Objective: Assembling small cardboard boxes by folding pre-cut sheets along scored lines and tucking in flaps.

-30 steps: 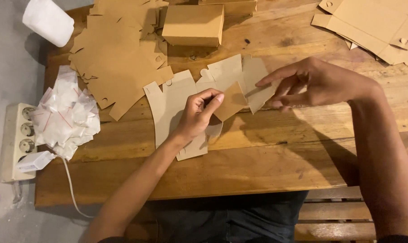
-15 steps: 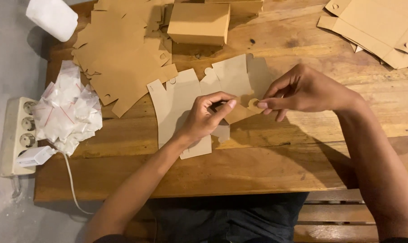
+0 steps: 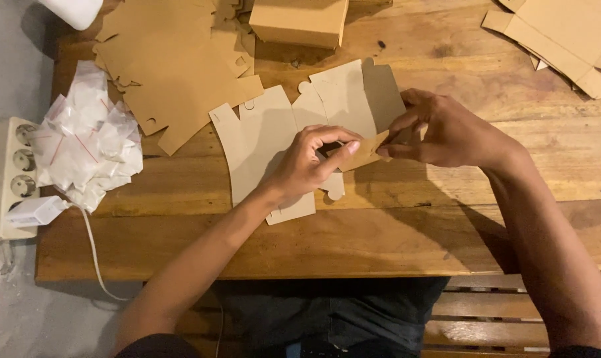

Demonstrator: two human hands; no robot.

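Brown card, thin and matte, lies flat as a die-cut box blank (image 3: 274,142) on the wooden table (image 3: 393,232), and my left hand (image 3: 307,166) presses down on its middle so it cannot slide while its fingertips pinch one small flap (image 3: 365,151). My right hand (image 3: 446,129) nips the same flap from the far side, bending it up along its crease. More cut sheets (image 3: 174,73), a folded box (image 3: 300,20) and crumpled white wrapping (image 3: 88,136) sit pushed aside.
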